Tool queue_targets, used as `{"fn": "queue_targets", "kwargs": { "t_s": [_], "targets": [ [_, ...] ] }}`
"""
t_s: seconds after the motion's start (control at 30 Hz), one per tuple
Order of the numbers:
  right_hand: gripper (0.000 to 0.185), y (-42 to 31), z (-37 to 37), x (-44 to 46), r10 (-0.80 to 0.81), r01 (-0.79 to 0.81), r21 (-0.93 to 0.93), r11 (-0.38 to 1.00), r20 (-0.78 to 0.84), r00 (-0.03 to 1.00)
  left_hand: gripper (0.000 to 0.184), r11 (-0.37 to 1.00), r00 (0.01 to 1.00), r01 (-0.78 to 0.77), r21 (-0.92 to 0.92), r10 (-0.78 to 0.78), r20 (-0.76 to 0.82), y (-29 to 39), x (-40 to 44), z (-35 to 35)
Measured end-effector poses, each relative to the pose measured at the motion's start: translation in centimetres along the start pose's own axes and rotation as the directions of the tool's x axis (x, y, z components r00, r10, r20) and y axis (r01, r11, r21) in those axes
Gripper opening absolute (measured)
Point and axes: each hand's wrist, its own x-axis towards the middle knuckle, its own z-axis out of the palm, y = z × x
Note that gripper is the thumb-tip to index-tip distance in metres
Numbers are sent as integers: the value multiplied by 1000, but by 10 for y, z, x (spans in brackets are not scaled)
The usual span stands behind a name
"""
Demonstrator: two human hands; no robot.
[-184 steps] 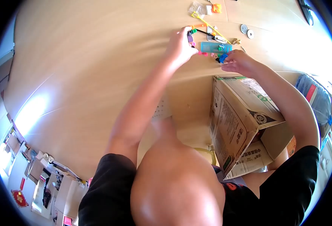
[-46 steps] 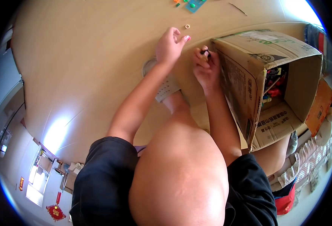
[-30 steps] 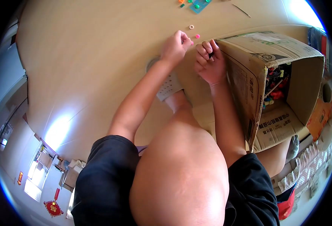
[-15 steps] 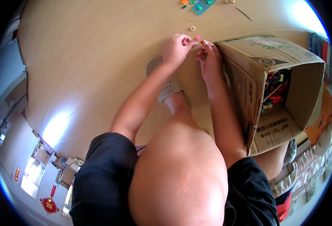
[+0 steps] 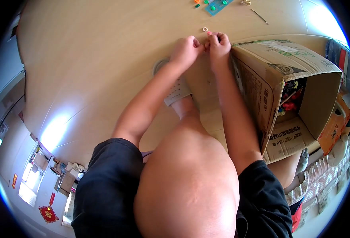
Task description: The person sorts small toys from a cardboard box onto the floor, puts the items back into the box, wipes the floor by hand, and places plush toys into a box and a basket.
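Red ornament (image 5: 48,214), lower left; orange sign (image 5: 14,181), near it; orange carton (image 5: 334,129), right; white lace (image 5: 317,180), below carton; red cloth (image 5: 297,219), lower right

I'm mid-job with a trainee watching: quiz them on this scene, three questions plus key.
1. Multiple choice: what colour is the small piece nearest the right hand? A green, B pink, C black.
2. True or false: the cardboard box is sealed shut.
3. Fill in: the flat plate bearing green pieces is coloured (blank).

Key: 1 B; 2 false, colourful items show through its open end; 3 blue.
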Motion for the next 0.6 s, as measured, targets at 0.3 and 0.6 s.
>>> {"fn": "queue_targets", "kwargs": {
  "t_s": [0.3, 0.6],
  "targets": [
    [8, -18, -1, -15, 124, -191, 437, 879, 177, 976, 29, 591, 942, 337, -733, -208, 265, -9, 41, -45],
    [15, -16, 16, -7, -66, 66, -2, 998, -127, 990, 20, 975, 1000, -6, -223, -1, -31, -3, 58, -24]
  ]
}}
